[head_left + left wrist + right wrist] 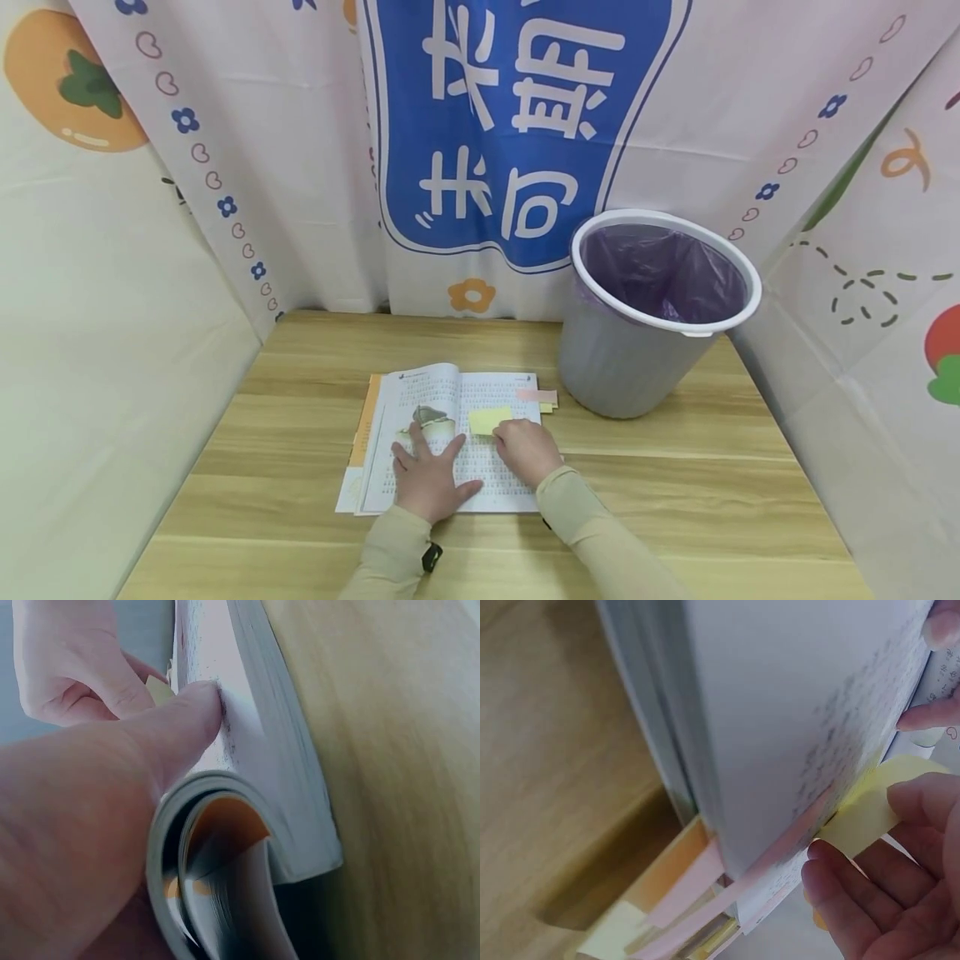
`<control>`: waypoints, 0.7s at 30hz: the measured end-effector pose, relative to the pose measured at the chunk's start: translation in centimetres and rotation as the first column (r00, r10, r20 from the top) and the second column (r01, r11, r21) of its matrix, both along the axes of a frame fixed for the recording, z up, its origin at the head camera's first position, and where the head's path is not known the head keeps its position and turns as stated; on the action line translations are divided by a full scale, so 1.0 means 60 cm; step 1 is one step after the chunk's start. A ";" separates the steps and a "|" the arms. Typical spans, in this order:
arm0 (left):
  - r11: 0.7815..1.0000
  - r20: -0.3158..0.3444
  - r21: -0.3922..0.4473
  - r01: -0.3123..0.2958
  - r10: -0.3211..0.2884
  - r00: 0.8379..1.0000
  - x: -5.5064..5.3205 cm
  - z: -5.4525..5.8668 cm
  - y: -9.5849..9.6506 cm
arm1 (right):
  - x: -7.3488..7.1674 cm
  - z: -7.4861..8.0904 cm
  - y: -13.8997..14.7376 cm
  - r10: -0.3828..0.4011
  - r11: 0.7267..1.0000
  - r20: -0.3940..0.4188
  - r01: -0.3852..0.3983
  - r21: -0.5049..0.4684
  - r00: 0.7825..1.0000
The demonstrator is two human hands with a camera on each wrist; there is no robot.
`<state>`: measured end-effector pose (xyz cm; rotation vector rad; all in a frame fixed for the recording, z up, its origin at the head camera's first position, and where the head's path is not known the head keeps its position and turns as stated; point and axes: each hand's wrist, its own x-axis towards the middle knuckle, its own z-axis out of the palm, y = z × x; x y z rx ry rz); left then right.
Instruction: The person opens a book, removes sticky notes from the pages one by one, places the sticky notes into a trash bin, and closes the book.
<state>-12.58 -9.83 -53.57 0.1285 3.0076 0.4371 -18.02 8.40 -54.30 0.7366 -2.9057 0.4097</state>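
Note:
An open book [495, 493] with printed text and a picture on its left page lies on the table. My left hand [429, 483] rests on it with spread fingers, the thumb [184, 716] reaching across to the right page. On that right page, my right hand [527, 452] pinches a yellow sticky note [487, 420] by its edge. In the right wrist view the sticky note [866, 814] bends up between thumb and fingers, its far part close to the page. Pink sticky strips [739, 896] and other coloured tabs stick out from the book's edge.
Behind the book to the right stands a grey bin [630, 367] with a white rim and a purple liner bag. The wooden table [285, 433] is bordered by printed white curtains [322, 250] at the back and sides.

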 end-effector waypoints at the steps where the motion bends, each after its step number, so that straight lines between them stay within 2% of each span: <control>1: 1.000 0.001 0.005 -0.001 0.001 1.000 0.000 0.000 0.000 | 0.000 0.000 0.000 -0.006 1.000 0.007 0.006 -0.008 1.000; 8: 1.000 -0.004 0.026 -0.001 0.002 1.000 0.000 -0.003 -0.001 | -0.002 0.004 0.009 -0.045 0.996 0.059 0.049 -0.068 0.997; 21: 1.000 -0.006 0.017 0.003 -0.002 1.000 -0.002 -0.006 -0.001 | -0.009 0.019 0.028 -0.124 0.977 0.012 0.124 -0.172 0.992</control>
